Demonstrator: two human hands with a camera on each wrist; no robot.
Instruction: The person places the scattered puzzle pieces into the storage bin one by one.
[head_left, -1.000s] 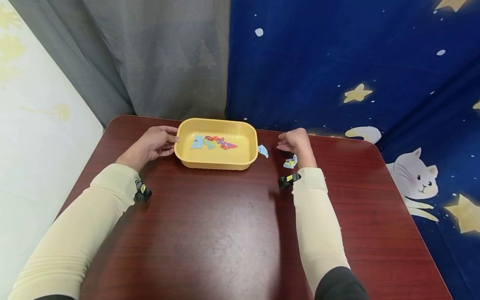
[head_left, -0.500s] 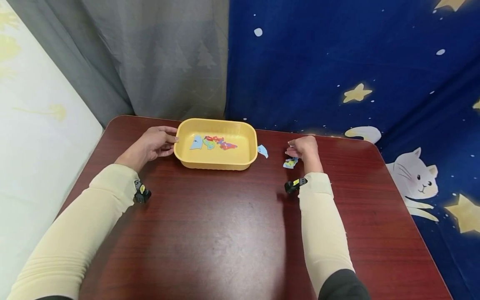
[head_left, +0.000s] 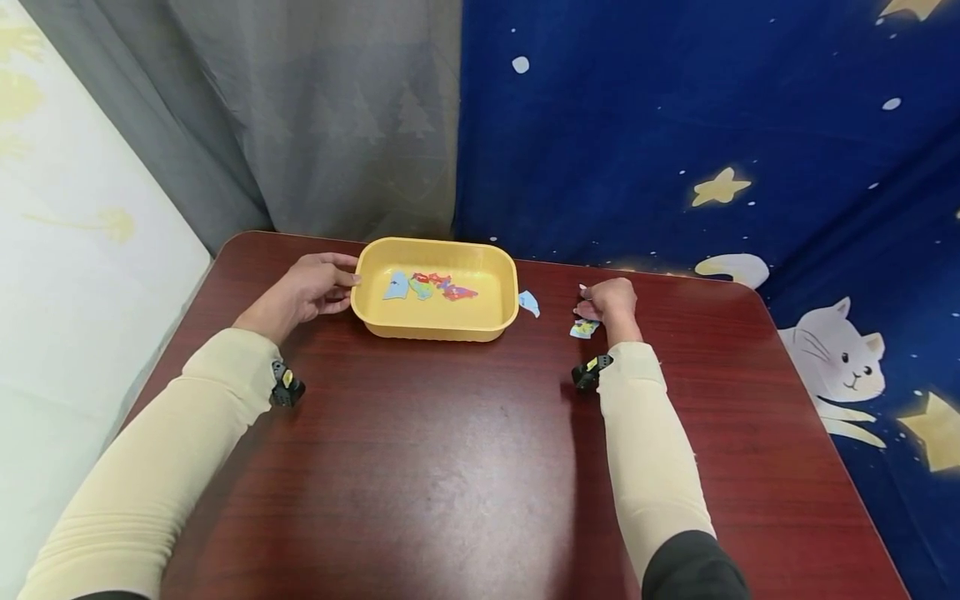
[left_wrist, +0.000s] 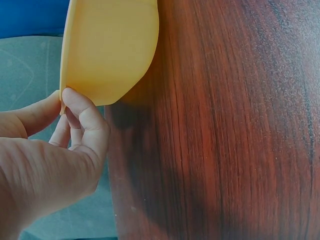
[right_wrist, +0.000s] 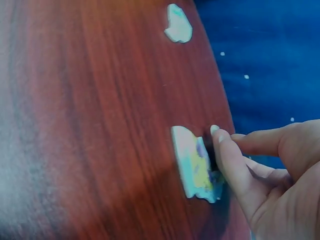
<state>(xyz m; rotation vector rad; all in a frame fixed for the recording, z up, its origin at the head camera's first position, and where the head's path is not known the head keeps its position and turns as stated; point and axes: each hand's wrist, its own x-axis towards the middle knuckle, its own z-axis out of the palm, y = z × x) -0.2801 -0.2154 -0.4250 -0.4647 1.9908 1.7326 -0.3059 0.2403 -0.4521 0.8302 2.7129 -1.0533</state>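
Note:
My left hand (head_left: 311,287) grips the left rim of a shallow yellow plastic basin (head_left: 435,332); in the left wrist view its thumb and forefinger pinch that rim (left_wrist: 63,55). Inside lie several flat, irregular puzzle pieces, light blue (head_left: 396,285), green and red-purple (head_left: 459,293). My right hand (head_left: 613,302) is low over the table right of the basin, fingers bent, beside a blue-and-yellow puzzle piece (head_left: 583,329). In the right wrist view the fingertips are at the edge of that piece (right_wrist: 192,162); nothing shows pinched between them. Another light-blue piece (head_left: 529,302) lies beside the basin's right wall.
The dark red wooden table (head_left: 450,450) has its far edge close behind the basin and right hand. Behind it hang a grey curtain (head_left: 360,117) and a blue star-print curtain (head_left: 600,133). A white panel (head_left: 67,250) stands on the left.
My right hand has come back toward me and slightly right, down to the blue-and-yellow piece, and partly covers it. My left hand and the basin have stayed in place.

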